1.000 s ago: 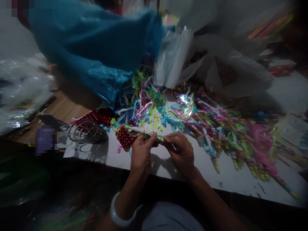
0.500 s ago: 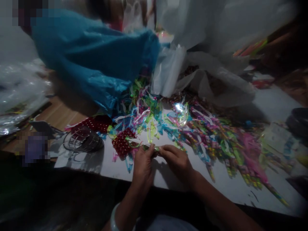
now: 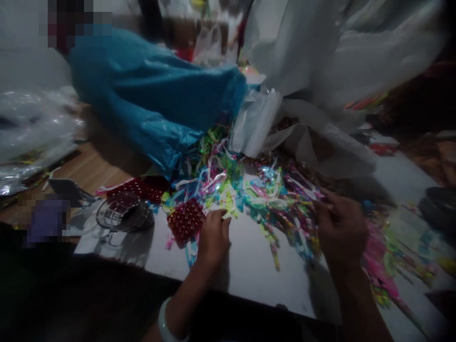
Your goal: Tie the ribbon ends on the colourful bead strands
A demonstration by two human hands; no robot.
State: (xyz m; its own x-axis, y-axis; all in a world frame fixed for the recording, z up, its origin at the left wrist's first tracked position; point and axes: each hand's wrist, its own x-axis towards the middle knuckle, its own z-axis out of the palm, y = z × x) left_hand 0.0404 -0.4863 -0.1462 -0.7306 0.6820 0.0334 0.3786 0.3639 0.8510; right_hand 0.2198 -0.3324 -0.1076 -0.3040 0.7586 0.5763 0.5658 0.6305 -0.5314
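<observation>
My left hand (image 3: 214,240) is just above the white tabletop (image 3: 249,275), fingers loosely bent, thumb a little apart, with nothing visible in it. Beside its fingertips lies a dark red square piece (image 3: 185,222) covered in shiny round bumps. My right hand (image 3: 344,230) reaches over the right side of a heap of colourful plastic pieces tied with white ribbons (image 3: 224,190). Its fingers are pinched together at a thin, colourful, ribbon-tied piece (image 3: 305,203); dim light and blur hide its exact kind.
A wire basket (image 3: 124,213) stands on the left near the front edge. Behind the heap are a large blue plastic bag (image 3: 153,90), a clear plastic roll (image 3: 254,123) and whitish plastic sheeting (image 3: 331,142). A dark round object (image 3: 440,209) sits at the far right.
My hands were together at the front middle, working on a green, white-ribboned piece. The right hand has since moved right over the heap, while the left stays near the red square with its fingers loosened.
</observation>
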